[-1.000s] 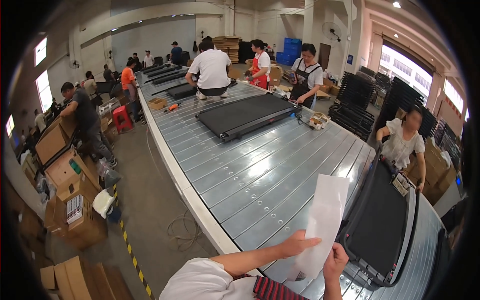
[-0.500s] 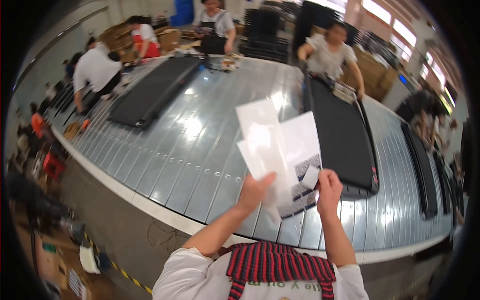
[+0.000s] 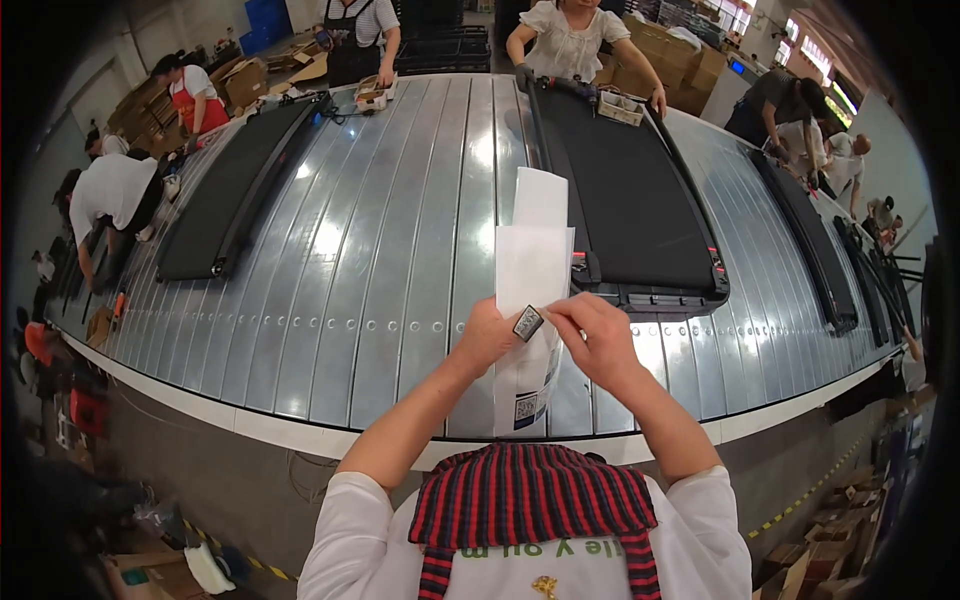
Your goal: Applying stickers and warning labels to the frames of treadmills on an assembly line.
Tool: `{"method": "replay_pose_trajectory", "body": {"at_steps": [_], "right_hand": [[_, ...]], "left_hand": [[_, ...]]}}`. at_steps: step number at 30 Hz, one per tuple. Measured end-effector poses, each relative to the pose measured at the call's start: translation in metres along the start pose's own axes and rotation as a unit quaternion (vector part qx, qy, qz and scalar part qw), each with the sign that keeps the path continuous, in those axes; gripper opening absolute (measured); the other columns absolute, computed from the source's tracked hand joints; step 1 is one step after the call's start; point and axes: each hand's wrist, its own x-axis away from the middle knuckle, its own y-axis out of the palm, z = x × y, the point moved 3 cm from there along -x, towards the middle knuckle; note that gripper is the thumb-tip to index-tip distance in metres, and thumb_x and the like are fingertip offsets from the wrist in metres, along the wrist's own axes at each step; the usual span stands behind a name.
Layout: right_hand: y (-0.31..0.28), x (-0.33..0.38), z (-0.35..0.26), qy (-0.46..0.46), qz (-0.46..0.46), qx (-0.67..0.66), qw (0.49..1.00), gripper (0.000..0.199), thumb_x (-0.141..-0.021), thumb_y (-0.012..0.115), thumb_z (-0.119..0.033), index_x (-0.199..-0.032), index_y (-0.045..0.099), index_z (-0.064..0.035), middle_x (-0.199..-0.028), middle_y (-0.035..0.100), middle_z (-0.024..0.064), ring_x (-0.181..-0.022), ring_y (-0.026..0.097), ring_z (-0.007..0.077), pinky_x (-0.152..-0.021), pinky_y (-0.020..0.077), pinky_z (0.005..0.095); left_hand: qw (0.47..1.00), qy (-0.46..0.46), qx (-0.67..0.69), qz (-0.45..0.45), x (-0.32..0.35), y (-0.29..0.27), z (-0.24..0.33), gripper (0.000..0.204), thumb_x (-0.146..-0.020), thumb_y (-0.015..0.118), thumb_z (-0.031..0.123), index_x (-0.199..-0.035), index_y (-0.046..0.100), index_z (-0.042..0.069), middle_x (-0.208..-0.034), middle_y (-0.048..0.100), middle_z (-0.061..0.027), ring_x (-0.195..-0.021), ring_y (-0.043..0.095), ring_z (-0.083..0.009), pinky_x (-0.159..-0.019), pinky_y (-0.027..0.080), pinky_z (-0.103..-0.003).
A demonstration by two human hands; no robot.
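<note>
My left hand (image 3: 486,337) is closed around white label sheets (image 3: 533,268), which stand up in front of me above the metal table; printed labels with square codes show near their lower end. A small dark-bordered label (image 3: 528,323) with a square code lies by my left thumb. At its upper right corner my right hand (image 3: 600,338) has thumb and forefinger pinched together on it. Just beyond the sheets, to the right, rests a long black treadmill-like deck (image 3: 635,190).
The slatted metal table (image 3: 400,250) curves around me. Another black deck (image 3: 235,190) lies at left, and a narrow black frame (image 3: 810,240) at right. Across the table a person (image 3: 575,40) touches the nearest deck, beside a small parts tray (image 3: 620,107). Other people work around the edges.
The sheets have been brought together and turned more upright. My right hand has moved left with the small label, which now shows its printed face. The view has shifted.
</note>
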Motion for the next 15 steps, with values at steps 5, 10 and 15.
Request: {"method": "replay_pose_trajectory", "body": {"at_steps": [5,10,15], "right_hand": [[0.005,-0.001,0.012,0.003,-0.034,-0.041,0.999,0.009,-0.072,0.059,-0.002,-0.08,0.058,-0.0027,-0.07,0.054,0.0081,-0.06,0.052,0.0231,-0.052,0.0419,0.0302],[0.001,0.009,0.028,0.008,-0.02,-0.105,0.994,0.012,-0.069,0.06,-0.001,-0.08,0.057,-0.0028,-0.07,0.054,0.0078,-0.063,0.053,0.0231,-0.054,0.0425,0.0307],[-0.016,0.024,0.047,0.059,-0.008,-0.123,0.991,0.009,-0.067,0.06,0.001,-0.074,0.057,-0.0026,-0.068,0.053,0.0067,-0.059,0.052,0.0161,-0.052,0.0422,0.026]], "left_hand": [[0.997,-0.025,-0.066,-0.009,0.002,-0.001,0.001,0.028,-0.076,0.059,0.023,-0.089,0.058,-0.002,-0.078,0.059,-0.0032,-0.07,0.051,-0.0083,-0.062,0.042,-0.024],[0.992,-0.01,-0.123,-0.011,-0.003,0.01,-0.002,0.028,-0.075,0.059,0.023,-0.088,0.059,-0.001,-0.077,0.06,-0.0051,-0.07,0.052,-0.0094,-0.062,0.043,-0.025],[0.987,-0.081,-0.097,0.095,-0.021,0.0,-0.044,0.028,-0.073,0.061,0.023,-0.089,0.06,0.0,-0.076,0.061,-0.0075,-0.07,0.055,-0.0143,-0.065,0.044,-0.027]]}}
